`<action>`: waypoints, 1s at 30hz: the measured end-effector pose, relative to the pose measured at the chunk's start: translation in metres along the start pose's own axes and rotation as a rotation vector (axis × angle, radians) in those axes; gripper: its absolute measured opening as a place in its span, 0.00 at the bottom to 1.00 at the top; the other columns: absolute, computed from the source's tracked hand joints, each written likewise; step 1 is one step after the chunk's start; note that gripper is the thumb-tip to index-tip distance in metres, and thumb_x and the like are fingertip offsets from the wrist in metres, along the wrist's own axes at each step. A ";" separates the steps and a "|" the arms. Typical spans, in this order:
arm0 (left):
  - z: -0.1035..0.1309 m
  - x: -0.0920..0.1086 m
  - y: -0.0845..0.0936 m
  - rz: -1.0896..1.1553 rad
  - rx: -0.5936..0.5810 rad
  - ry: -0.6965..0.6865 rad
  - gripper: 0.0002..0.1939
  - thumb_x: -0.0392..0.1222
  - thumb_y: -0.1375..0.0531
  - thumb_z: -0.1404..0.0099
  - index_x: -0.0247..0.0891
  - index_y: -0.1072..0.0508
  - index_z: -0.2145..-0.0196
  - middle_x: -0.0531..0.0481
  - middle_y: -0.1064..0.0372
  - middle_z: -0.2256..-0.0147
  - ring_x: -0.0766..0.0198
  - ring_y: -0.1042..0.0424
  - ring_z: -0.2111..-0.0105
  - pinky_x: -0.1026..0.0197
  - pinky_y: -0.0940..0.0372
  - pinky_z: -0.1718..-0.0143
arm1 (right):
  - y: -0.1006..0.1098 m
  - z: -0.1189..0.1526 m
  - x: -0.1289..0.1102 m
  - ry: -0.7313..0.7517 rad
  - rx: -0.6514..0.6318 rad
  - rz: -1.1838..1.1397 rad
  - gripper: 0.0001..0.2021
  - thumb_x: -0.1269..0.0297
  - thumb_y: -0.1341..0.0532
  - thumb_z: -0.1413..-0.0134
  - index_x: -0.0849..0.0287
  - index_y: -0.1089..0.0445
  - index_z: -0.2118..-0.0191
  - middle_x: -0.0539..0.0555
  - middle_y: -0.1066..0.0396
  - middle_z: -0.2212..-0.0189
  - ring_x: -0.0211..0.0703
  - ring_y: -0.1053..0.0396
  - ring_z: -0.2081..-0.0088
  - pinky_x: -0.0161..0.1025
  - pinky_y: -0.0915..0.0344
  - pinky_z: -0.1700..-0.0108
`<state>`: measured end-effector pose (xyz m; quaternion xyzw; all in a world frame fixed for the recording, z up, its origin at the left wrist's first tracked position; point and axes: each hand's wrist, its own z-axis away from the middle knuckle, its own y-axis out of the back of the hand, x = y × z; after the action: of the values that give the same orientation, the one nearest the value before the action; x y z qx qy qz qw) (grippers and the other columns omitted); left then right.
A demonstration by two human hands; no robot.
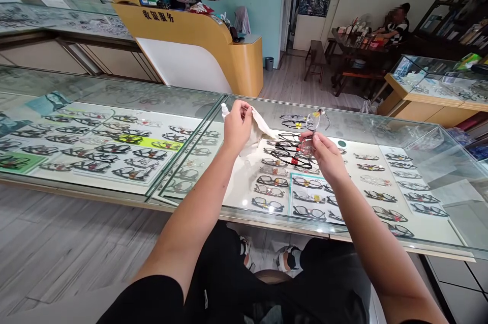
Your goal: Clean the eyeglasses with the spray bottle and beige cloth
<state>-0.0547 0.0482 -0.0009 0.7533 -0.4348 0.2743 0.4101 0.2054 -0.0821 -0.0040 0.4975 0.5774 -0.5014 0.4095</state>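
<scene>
My left hand [239, 125] pinches a white cloth [260, 124], which hangs down to the right of the fingers above the glass counter top. Across from it, my right hand [326, 153] grips a pair of eyeglasses [313, 121] by one lens side. The glasses are thin-framed with clear lenses and are held upright, tilted, with the other lens pointing up. A gap lies between the cloth and the glasses. Beneath both hands, black-framed eyeglasses [292, 157] sit around the middle of the counter.
The glass display counter [236, 214] holds rows of eyeglasses, and a second case [114, 181] joins it on the left. Beyond stand a yellow cashier desk [244, 67] and a dark table [351, 44] where a person [394, 26] sits. Another glass case [438, 97] is at the right.
</scene>
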 end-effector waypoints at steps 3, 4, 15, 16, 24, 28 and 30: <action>-0.001 -0.003 0.002 -0.033 -0.057 0.051 0.07 0.44 0.44 0.21 0.43 0.26 0.52 0.52 0.24 0.67 0.58 0.28 0.68 0.56 0.39 0.61 | -0.001 0.000 -0.001 -0.002 0.009 0.000 0.21 0.37 0.29 0.38 0.49 0.17 0.54 0.54 0.22 0.51 0.45 0.26 0.55 0.42 0.29 0.57; -0.002 -0.004 0.003 -0.030 -0.087 0.056 0.09 0.43 0.44 0.21 0.43 0.24 0.51 0.52 0.25 0.69 0.58 0.29 0.69 0.56 0.40 0.62 | -0.002 0.001 -0.001 -0.001 0.009 0.002 0.21 0.37 0.29 0.38 0.49 0.17 0.54 0.55 0.22 0.51 0.46 0.26 0.55 0.42 0.29 0.57; -0.010 -0.013 0.012 0.033 -0.388 0.138 0.27 0.41 0.34 0.35 0.41 0.23 0.39 0.50 0.25 0.62 0.59 0.28 0.65 0.57 0.35 0.62 | 0.001 -0.001 0.002 0.002 0.005 0.007 0.21 0.38 0.31 0.35 0.50 0.17 0.52 0.55 0.21 0.49 0.45 0.26 0.56 0.42 0.29 0.57; -0.011 -0.012 0.014 0.037 -0.434 0.145 0.30 0.40 0.33 0.37 0.40 0.25 0.37 0.50 0.24 0.61 0.59 0.26 0.63 0.57 0.33 0.60 | 0.001 -0.001 0.002 0.000 0.009 0.008 0.21 0.38 0.31 0.35 0.50 0.17 0.52 0.56 0.21 0.50 0.45 0.26 0.56 0.42 0.29 0.57; -0.009 -0.003 0.030 -0.317 -0.547 0.163 0.19 0.37 0.33 0.39 0.40 0.18 0.50 0.46 0.19 0.57 0.54 0.22 0.57 0.56 0.34 0.58 | 0.000 -0.001 -0.001 0.013 0.000 0.046 0.22 0.36 0.32 0.36 0.50 0.17 0.53 0.56 0.21 0.51 0.46 0.27 0.57 0.44 0.29 0.55; -0.009 0.001 0.034 -0.531 -0.544 0.308 0.25 0.49 0.26 0.41 0.40 0.21 0.48 0.42 0.19 0.54 0.49 0.22 0.58 0.55 0.38 0.63 | 0.000 0.000 -0.001 0.017 -0.008 0.054 0.21 0.38 0.33 0.33 0.50 0.17 0.52 0.56 0.21 0.51 0.46 0.27 0.56 0.44 0.30 0.55; -0.009 0.002 0.035 -0.615 -0.608 0.368 0.22 0.52 0.24 0.44 0.40 0.21 0.57 0.40 0.19 0.56 0.47 0.22 0.60 0.55 0.40 0.65 | 0.001 0.000 -0.001 0.017 -0.011 0.052 0.21 0.38 0.33 0.32 0.50 0.17 0.52 0.56 0.21 0.51 0.46 0.27 0.57 0.43 0.30 0.55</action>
<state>-0.0853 0.0451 0.0190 0.6318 -0.1723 0.1293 0.7446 0.2063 -0.0825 -0.0033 0.5145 0.5706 -0.4830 0.4201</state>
